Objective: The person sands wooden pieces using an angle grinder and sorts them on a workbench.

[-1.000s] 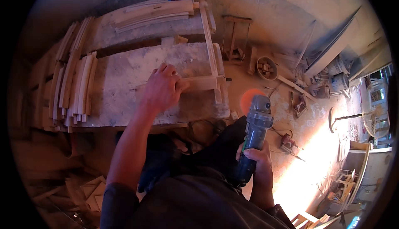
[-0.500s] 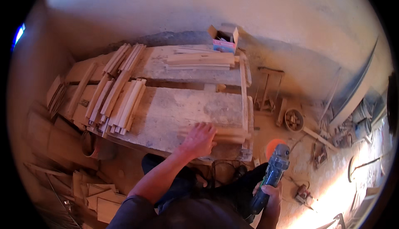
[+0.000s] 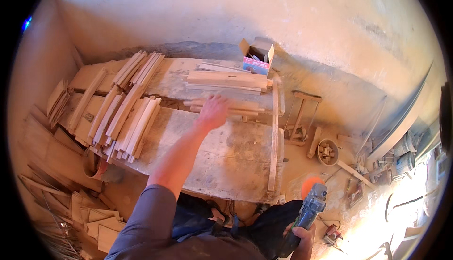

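My left hand (image 3: 214, 112) reaches across the workbench (image 3: 207, 165) with its fingers closed over light wooden strips (image 3: 247, 108), which lie across the gap between the two bench boards. Just behind them is a stack of wider wooden pieces (image 3: 226, 78), the top one with a slot in it. At the lower right, my right hand (image 3: 304, 236) grips an angle grinder (image 3: 312, 208) by its body. The grinder's orange disc (image 3: 312, 187) points away from me and looks blurred. It is held off the bench, near my leg.
Bundles of wooden strips (image 3: 130, 123) lie on the bench's left. A long batten (image 3: 274, 137) runs along its right end. An open cardboard box (image 3: 257, 61) stands at the back. On the floor are a bowl of wood blocks (image 3: 327, 152), offcuts (image 3: 106, 227) and a bow saw (image 3: 302, 113).
My left hand has carried the wooden strips from the bench's near edge to the gap by the far stack. My right hand still holds the grinder, slightly lower in view.
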Demonstrator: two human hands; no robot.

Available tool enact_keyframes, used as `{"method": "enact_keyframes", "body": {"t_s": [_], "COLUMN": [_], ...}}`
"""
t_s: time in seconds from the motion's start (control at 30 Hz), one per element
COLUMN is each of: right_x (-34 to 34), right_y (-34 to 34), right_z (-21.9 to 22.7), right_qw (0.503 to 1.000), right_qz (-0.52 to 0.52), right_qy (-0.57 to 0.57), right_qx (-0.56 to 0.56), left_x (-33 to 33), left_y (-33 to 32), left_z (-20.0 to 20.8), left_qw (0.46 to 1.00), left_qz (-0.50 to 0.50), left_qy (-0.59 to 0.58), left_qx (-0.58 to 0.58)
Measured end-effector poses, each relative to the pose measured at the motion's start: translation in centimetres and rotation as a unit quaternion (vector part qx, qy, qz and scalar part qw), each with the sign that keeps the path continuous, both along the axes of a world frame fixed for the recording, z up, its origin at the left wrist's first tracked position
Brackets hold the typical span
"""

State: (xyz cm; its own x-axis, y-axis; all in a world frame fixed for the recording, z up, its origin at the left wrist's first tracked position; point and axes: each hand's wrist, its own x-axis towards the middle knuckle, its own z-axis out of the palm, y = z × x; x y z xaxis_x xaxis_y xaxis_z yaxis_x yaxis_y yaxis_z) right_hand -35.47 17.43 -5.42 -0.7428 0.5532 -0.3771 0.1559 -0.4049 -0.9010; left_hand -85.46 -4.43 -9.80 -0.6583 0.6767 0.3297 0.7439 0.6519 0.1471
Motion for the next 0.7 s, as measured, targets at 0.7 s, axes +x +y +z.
{"method": "enact_keyframes", "body": {"t_s": [0.7], "right_x": [-2.6], "right_y": [4.1], "right_z": [2.1], "right_qw": [0.980], "right_qz": [0.172], "right_qy": [-0.097], "right_qx": [-0.025], "left_x": [3.3], "left_y": [-19.2], "left_z": [-1.2], "left_qw": [0.875], "left_qz": [0.475], "left_qy": [0.068], "left_qx": [0.071]}}
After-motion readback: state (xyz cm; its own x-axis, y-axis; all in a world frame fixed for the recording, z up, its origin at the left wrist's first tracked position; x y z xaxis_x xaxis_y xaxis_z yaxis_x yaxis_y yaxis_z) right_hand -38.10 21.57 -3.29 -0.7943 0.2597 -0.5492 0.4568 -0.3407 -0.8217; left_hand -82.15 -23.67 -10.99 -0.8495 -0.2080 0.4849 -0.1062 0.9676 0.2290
